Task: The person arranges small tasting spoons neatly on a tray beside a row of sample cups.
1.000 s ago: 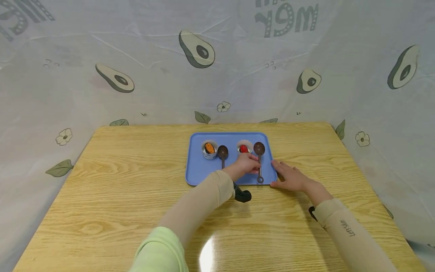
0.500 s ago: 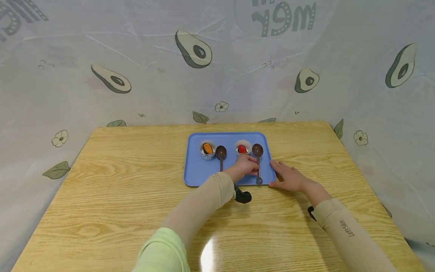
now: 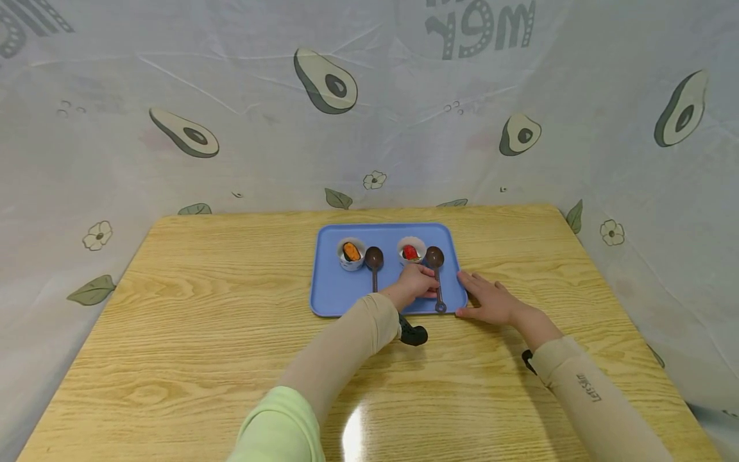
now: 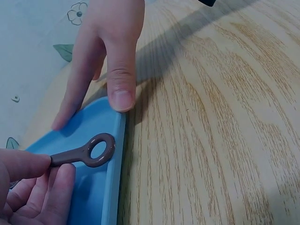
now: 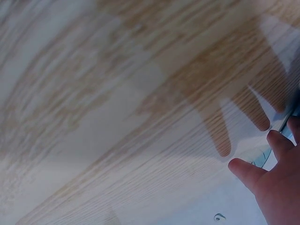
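Note:
A blue tray (image 3: 335, 292) lies on the wooden table. On its right side my left hand (image 3: 414, 284) pinches the handle of a brown ladle-shaped spoon (image 3: 434, 256); in the left wrist view the spoon's ring end (image 4: 99, 150) sticks out past the thumb and fingers, close over the tray. Just left of that spoon stands a paper cup with a red-topped piece (image 3: 410, 251) in it. My right hand (image 3: 491, 303) rests with spread fingers at the tray's front right corner, its thumb at the rim in the left wrist view.
A second brown spoon (image 3: 374, 258) lies on the tray, its handle partly behind the left hand. Beside it stands a patterned paper cup (image 3: 351, 264) with an orange-topped piece. A printed cloth (image 3: 260, 154) hangs behind the table (image 3: 190, 321).
The pinched spoon has shifted slightly left, its bowl nearer the cup with the red-topped piece. The head view has shifted a little. My right hand stays at the tray corner.

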Motion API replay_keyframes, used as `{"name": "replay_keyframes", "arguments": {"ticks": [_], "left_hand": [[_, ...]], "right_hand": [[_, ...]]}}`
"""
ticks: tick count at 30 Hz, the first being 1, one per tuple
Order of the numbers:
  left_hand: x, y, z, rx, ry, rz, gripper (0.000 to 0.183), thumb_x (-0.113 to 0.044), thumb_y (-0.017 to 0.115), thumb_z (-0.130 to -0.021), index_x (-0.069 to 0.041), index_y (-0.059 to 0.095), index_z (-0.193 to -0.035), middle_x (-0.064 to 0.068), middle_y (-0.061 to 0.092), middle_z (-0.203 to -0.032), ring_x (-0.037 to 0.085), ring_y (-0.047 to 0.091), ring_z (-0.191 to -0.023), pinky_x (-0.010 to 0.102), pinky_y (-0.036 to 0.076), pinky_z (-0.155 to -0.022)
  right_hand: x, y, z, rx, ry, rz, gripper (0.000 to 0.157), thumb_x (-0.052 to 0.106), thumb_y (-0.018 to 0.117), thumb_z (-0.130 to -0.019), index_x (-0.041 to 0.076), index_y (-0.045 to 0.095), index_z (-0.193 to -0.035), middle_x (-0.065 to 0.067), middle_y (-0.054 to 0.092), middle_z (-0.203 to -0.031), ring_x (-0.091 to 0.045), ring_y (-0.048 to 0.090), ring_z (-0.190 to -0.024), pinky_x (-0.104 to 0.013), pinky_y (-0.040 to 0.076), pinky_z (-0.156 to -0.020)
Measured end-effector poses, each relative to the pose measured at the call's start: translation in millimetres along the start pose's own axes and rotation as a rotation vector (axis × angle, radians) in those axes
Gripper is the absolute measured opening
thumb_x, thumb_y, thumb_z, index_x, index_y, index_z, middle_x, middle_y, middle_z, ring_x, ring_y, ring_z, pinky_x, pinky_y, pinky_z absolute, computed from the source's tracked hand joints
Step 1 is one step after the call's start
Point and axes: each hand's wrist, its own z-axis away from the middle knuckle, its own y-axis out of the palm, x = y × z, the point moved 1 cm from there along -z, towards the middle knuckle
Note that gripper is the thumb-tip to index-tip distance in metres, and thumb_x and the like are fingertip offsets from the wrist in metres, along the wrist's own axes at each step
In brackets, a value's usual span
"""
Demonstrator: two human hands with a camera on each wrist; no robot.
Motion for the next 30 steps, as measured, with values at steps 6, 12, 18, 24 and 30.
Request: {"name": "replay_keyframes", "arguments": {"ticks": [6,12,18,24,30], "left_hand": [[-10.1,-2.5,23.7,-0.013,0.014,-0.008,0.025,0.003,0.064,-0.085,0.003,0.06,-0.109,0.013,0.062,-0.093,0.009,0.054,-0.05,0.03,0.059,-0.069],[-10.1,-3.0,25.0,-0.021,0.022,0.008,0.02,0.005,0.064,-0.084,0.003,0.061,-0.103,0.015,0.063,-0.095,0.008,0.056,-0.048,0.025,0.058,-0.061],[-13.4,-1.5,24.0,-0.037,0.011,-0.015,0.018,0.004,0.065,-0.082,0.003,0.062,-0.099,0.014,0.063,-0.092,0.008,0.053,-0.045,0.025,0.057,-0.057],[-14.7,1.9,20.7,-0.066,0.008,-0.049,0.017,0.005,0.066,-0.082,0.003,0.063,-0.099,0.014,0.063,-0.09,0.01,0.053,-0.043,0.025,0.056,-0.054],[-14.4,4.8,17.6,-0.092,0.039,-0.097,0.022,0.002,0.067,-0.082,0.002,0.063,-0.103,0.015,0.064,-0.095,0.016,0.064,-0.054,0.03,0.059,-0.063]], "right_hand": [[0.8,-0.5,0.1,-0.002,-0.002,-0.003,0.087,0.046,0.059,-0.088,0.0,0.017,-0.148,-0.023,0.022,-0.152,-0.047,0.017,-0.138,-0.073,0.014,-0.104],[0.9,-0.8,0.1,0.0,0.002,0.002,0.087,0.046,0.059,-0.088,0.001,0.017,-0.148,-0.023,0.021,-0.152,-0.046,0.017,-0.139,-0.073,0.013,-0.104],[0.7,-0.4,-0.6,0.003,0.009,-0.003,0.086,0.045,0.059,-0.088,0.001,0.017,-0.149,-0.022,0.021,-0.152,-0.046,0.016,-0.139,-0.073,0.012,-0.104],[-0.2,0.1,-0.9,0.0,0.01,0.008,0.087,0.047,0.059,-0.088,0.001,0.017,-0.149,-0.022,0.021,-0.152,-0.045,0.017,-0.139,-0.073,0.012,-0.104],[0.1,-0.2,-0.5,0.0,0.009,0.013,0.087,0.048,0.059,-0.088,0.001,0.017,-0.149,-0.021,0.021,-0.153,-0.045,0.017,-0.139,-0.073,0.012,-0.104]]}}
